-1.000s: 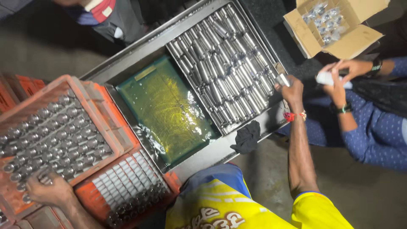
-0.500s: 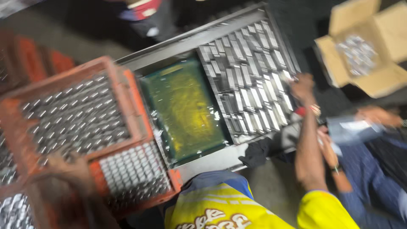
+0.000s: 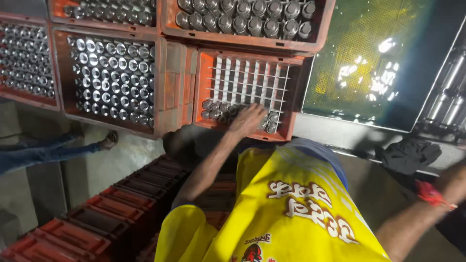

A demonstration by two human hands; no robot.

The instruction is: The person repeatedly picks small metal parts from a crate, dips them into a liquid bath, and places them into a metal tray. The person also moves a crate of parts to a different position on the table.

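Hand (image 3: 248,119), left, rests at frame centre on cans (image 3: 221,107) in crate (image 3: 204,92), fingers spread, grip unclear; grid dividers keep cans upright. Right hand out of frame, lower right; only forearm shows.

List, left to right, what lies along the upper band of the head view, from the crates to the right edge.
Far-left crate of cans → big crate of upright cans → crate with a white grid, where the left hand rests on its cans → green liquid tank → metal cylinders.
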